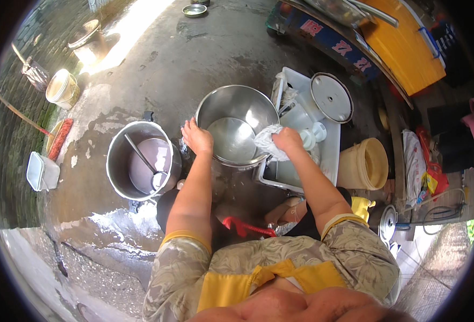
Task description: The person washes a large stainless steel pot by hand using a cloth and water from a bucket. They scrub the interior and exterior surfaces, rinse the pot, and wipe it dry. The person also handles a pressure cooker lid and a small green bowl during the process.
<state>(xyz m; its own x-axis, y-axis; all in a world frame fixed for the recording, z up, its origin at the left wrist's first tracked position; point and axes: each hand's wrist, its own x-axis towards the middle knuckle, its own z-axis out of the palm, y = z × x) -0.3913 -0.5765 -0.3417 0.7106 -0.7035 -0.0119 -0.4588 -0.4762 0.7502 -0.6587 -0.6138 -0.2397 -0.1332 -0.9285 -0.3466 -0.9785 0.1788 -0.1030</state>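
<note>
A large stainless steel basin (237, 100) stands in front of me. My left hand (197, 137) rests on its left rim with the fingers spread along the outer side. In my right hand (287, 141) is a bunched white cloth (268, 143), held against the right rim of the basin. To the left is a big metal pot (118, 177) with a steel ladle (139, 152) leaning in it and some cloudy liquid at the bottom. A white plastic tub (333, 161) on the right holds water, clear containers and utensils, and a round metal lid (330, 96) lies over its edge.
A beige bucket (371, 163) stands right of the tub. Along the left brick wall are a white bucket (62, 89), a red-bristled broom (61, 139) and a square plastic container (43, 172). A yellow board (406, 48) is at the upper right. The concrete floor (156, 76) is partly wet.
</note>
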